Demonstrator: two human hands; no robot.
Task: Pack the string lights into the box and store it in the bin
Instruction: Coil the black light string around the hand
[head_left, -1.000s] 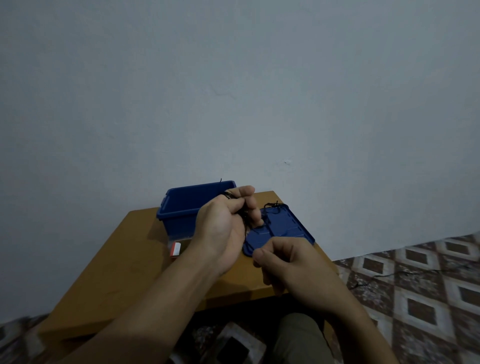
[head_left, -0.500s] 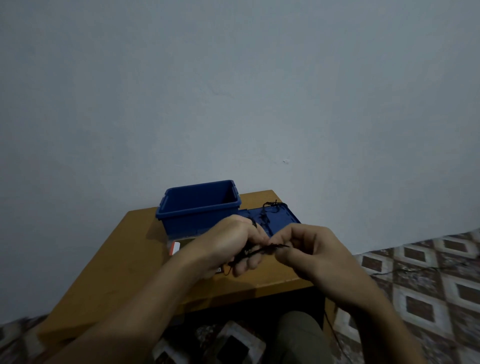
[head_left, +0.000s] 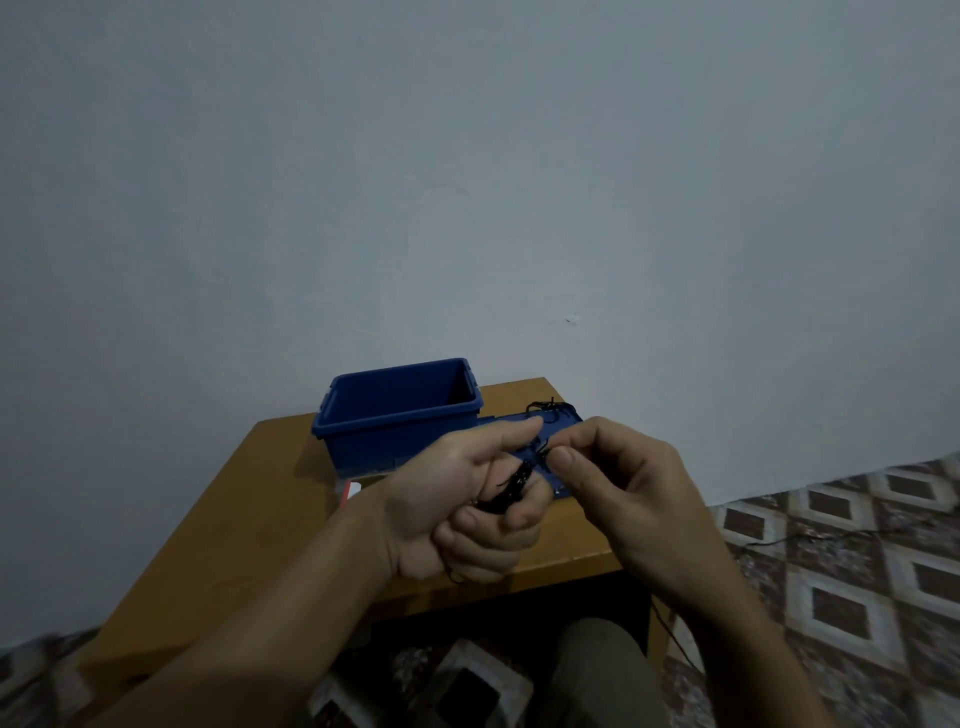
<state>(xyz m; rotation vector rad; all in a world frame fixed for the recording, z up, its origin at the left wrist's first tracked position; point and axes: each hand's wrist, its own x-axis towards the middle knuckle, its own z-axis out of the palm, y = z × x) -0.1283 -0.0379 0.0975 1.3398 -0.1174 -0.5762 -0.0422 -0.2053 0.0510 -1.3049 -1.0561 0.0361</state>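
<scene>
Lighting: dim, bluish, even; no glare. Shadows: soft, left of bin (head_left: 400, 431) on table (head_left: 234, 519); dark beneath tabletop. Focus: centre fairly sharp; lower-left corner smeared. Distortion: wide-angle bending toward edges.

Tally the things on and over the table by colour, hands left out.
Blue: 2, the bin and the lid lying flat beside it.
Black: 1, the string lights.
White and red: 1, a small box, mostly hidden.
Total: 4.
</scene>
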